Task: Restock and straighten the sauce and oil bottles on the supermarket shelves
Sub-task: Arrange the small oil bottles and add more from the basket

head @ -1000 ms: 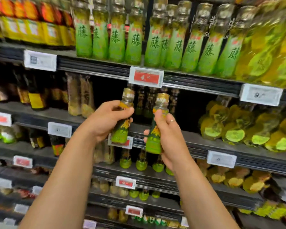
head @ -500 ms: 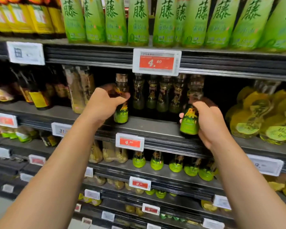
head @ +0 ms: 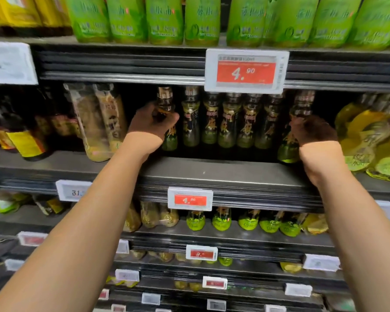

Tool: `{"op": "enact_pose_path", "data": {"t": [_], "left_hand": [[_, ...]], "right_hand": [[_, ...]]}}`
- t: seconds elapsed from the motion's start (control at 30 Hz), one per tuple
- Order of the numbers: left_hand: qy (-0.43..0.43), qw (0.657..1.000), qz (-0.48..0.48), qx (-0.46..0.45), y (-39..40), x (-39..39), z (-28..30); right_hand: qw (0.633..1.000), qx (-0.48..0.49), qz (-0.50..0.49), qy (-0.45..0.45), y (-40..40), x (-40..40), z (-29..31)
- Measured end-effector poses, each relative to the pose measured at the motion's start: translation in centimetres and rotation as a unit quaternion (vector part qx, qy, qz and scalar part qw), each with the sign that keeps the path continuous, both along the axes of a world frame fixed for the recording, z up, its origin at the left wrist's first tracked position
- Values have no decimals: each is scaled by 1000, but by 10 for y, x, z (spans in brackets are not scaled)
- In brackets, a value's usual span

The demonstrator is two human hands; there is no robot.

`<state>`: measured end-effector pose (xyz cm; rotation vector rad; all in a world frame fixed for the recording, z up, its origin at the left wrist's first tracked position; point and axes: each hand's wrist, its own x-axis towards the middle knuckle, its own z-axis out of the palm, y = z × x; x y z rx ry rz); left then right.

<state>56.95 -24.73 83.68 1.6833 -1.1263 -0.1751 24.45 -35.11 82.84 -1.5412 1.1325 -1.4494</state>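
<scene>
Bottles first: I see my left hand wrapped around a small dark oil bottle at the left end of a shelf row, and my right hand curled around another bottle at the row's right end. Both stand on the middle shelf, under the red 4.90 price tag. Liquid inside looks dark; labels are green at the base. Bare shelf lies between the row and the front edge. Yellow oil jugs crowd in just beside my right hand.
</scene>
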Motion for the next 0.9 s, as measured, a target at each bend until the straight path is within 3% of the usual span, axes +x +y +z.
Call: {"op": "enact_pose_path", "data": {"t": [0.2,0.37,0.53,0.9], "left_hand": [[138,986,-90,11,-12,-2,2],[129,983,-127,28,-19,1,1],[159,979,-123,24,-23,-6,-2],[133,985,-109,3,-20,-21,-1]], "right_hand": [[992,-48,-58,101,-18,2,2],[988,-37,-51,142,-27,2,3],[988,-32,-51,142,-33,1,-4],[988,-28,-53,142,-32,3,-5]]}}
